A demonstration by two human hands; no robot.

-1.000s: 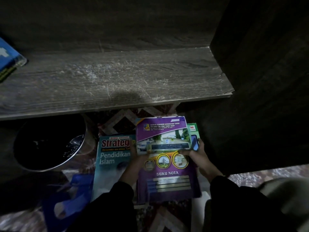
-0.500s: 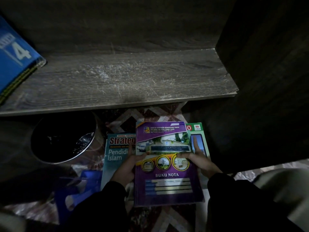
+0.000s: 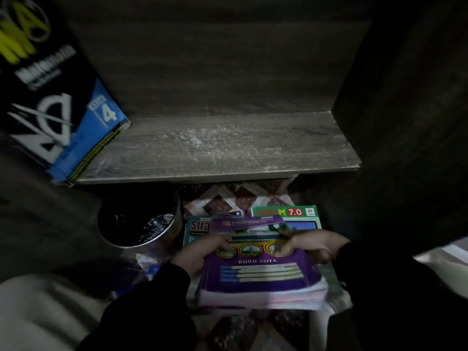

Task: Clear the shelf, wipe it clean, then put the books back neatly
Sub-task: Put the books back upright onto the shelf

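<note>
A stack of notebooks with a purple "BUKU NOTA" book [image 3: 260,272] on top is gripped at both sides, my left hand [image 3: 200,252] on its left edge and my right hand [image 3: 311,245] on its right edge. The stack is lifted off the floor, its pale page edges showing at the near side. Beneath it lie a teal "Strategi" book [image 3: 196,228] and a green "7.0" book [image 3: 286,216]. The grey wooden shelf [image 3: 228,145] above is scratched and dusty. A blue and black book [image 3: 63,107] leans at the shelf's left end.
A round metal bin [image 3: 138,224] with a dark liner stands on the floor left of the books. Dark cabinet walls [image 3: 405,122] close in on the right and back. The floor has a patterned mat [image 3: 235,198]. Something blue [image 3: 152,269] lies by the bin.
Both hands have raised the purple-topped stack off the floor pile, uncovering the green book. The view has shifted left and up, showing more of the leaning blue book.
</note>
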